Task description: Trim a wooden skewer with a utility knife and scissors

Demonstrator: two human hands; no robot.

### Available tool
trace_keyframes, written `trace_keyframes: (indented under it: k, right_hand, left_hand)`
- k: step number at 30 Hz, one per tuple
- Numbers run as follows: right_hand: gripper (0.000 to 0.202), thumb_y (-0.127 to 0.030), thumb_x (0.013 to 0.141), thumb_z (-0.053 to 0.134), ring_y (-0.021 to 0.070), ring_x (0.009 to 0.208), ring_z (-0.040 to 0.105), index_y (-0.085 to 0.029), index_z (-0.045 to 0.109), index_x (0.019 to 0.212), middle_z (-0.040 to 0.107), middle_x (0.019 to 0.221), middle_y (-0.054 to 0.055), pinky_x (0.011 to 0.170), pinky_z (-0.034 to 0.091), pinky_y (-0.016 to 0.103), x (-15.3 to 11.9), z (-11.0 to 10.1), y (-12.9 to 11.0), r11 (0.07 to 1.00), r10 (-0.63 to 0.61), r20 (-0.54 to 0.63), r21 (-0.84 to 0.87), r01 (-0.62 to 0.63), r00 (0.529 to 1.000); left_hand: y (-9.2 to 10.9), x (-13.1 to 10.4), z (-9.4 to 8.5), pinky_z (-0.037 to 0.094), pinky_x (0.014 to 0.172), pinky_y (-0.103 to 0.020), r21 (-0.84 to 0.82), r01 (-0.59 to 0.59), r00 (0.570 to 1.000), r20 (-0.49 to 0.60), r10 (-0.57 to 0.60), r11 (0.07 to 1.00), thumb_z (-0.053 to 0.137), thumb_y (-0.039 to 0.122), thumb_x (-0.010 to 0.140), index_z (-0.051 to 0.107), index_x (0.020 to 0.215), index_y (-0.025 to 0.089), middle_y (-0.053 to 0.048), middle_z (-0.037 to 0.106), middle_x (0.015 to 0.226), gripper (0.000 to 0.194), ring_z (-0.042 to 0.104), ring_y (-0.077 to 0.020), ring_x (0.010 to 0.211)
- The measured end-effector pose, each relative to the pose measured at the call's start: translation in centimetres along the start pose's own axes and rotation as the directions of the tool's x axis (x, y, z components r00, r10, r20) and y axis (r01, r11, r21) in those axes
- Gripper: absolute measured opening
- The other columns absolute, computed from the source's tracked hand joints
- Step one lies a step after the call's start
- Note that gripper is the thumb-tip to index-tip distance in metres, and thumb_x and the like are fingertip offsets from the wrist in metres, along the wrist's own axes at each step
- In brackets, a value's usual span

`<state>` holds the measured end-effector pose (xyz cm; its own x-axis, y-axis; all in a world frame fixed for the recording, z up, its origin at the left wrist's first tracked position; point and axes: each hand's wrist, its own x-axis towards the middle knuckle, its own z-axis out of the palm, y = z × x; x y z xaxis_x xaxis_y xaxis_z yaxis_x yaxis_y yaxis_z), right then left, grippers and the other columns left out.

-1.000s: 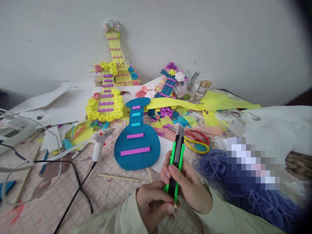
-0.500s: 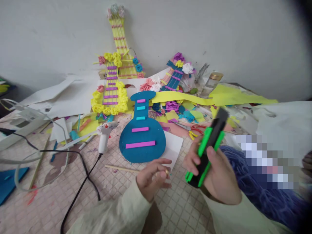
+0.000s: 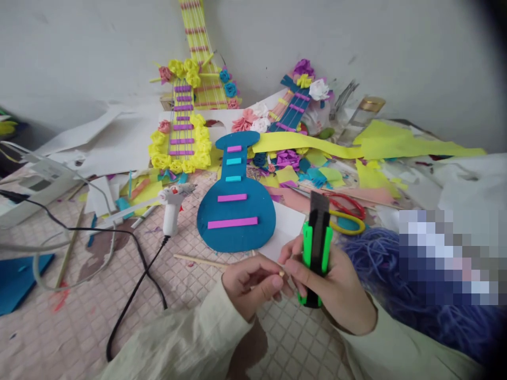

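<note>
A thin wooden stick [image 3: 198, 260] is pinched in my left hand [image 3: 253, 285]. Its long part points out to the left, and what looks like its tip shows at my thumb and fingertips. My right hand [image 3: 332, 279] grips a green and black utility knife [image 3: 317, 237] upright, with the blade extended at the top. Fingers of both hands are close together near the stick's tip. Just beyond my hands lies a blue guitar-shaped cutout [image 3: 233, 232] with purple and light blue strips across it, partly over a white sheet [image 3: 291, 221].
A white glue gun [image 3: 171, 214] with a black cord stands left of the cutout. Decorated paper guitars [image 3: 182, 119] lean at the back. Paper scraps, red-handled scissors [image 3: 348, 203] and a yellow-handled tool [image 3: 352, 224] lie right, near blue-purple yarn [image 3: 368, 264].
My right hand has brought the utility knife left and turned it more upright, close to my left hand. My left hand still holds the stick. The view has tilted slightly downward.
</note>
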<state>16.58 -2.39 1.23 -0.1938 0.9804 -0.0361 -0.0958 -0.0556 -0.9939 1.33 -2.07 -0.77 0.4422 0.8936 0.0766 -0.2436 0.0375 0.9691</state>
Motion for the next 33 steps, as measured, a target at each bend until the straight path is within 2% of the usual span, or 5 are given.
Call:
trace_keyframes:
  k: [12, 15, 25, 29, 33]
  right_hand:
    - [0.013, -0.033, 0.078, 0.053, 0.0050, 0.039, 0.042, -0.021, 0.048, 0.080, 0.047, 0.057, -0.006, 0.037, 0.030, 0.018, 1.1, -0.9, -0.5, 0.950, 0.079, -0.297, 0.311, 0.018, 0.952]
    - [0.013, -0.033, 0.077, 0.054, 0.0050, 0.040, 0.042, -0.022, 0.049, 0.081, 0.046, 0.055, -0.006, 0.038, 0.032, 0.018, 1.3, -0.9, -0.6, 0.937, 0.136, -0.313, 0.350, -0.019, 0.940]
    - [0.013, -0.031, 0.074, 0.057, 0.0062, 0.043, 0.044, -0.023, 0.051, 0.083, 0.046, 0.056, -0.006, 0.041, 0.033, 0.019, 1.2, -1.1, -0.2, 0.927, 0.186, -0.285, 0.367, -0.072, 0.940]
    - [0.011, -0.030, 0.075, 0.056, 0.0071, 0.043, 0.043, -0.023, 0.052, 0.083, 0.045, 0.055, -0.005, 0.040, 0.033, 0.020, 1.3, -1.2, 0.1, 0.943, 0.138, -0.310, 0.330, -0.029, 0.941]
    - [0.011, -0.030, 0.076, 0.055, 0.0082, 0.045, 0.043, -0.022, 0.054, 0.083, 0.046, 0.056, -0.004, 0.040, 0.031, 0.021, 1.5, -1.5, 0.5, 0.964, 0.054, -0.298, 0.264, 0.028, 0.953]
  left_hand:
    - [1.4, -0.3, -0.1, 0.048, 0.075, -0.030, 0.335, -0.444, 0.896, 0.143, 0.421, 0.831, 0.059, 0.021, 0.075, 0.060, 0.075, 0.014, -0.010, 0.063, 0.091, 0.007, 0.060, -0.0176, 0.081]
    - [1.5, -0.1, -0.2, 0.048, 0.079, -0.030, 0.327, -0.508, 0.853, 0.322, 0.411, 0.797, 0.051, 0.021, 0.082, 0.058, 0.081, 0.013, -0.007, 0.066, 0.074, 0.011, 0.062, -0.0151, 0.075]
    - [1.0, 0.1, 0.0, 0.050, 0.071, -0.016, 0.377, -0.590, 0.806, 0.331, 0.491, 0.714, 0.043, 0.024, 0.088, 0.055, 0.081, 0.011, -0.007, 0.067, 0.074, 0.019, 0.063, -0.0088, 0.069]
    - [-0.3, 0.2, 0.4, 0.046, 0.086, -0.028, 0.511, -0.750, 0.619, 0.318, 0.718, 0.420, 0.047, 0.027, 0.084, 0.054, 0.067, 0.015, -0.004, 0.068, 0.081, 0.022, 0.061, -0.0152, 0.085]
    - [-0.1, -0.4, 0.3, 0.049, 0.075, -0.026, 0.590, -0.634, 0.764, 0.379, 0.522, 0.500, 0.040, 0.021, 0.086, 0.054, 0.079, 0.013, 0.002, 0.060, 0.052, 0.018, 0.054, -0.0074, 0.046]
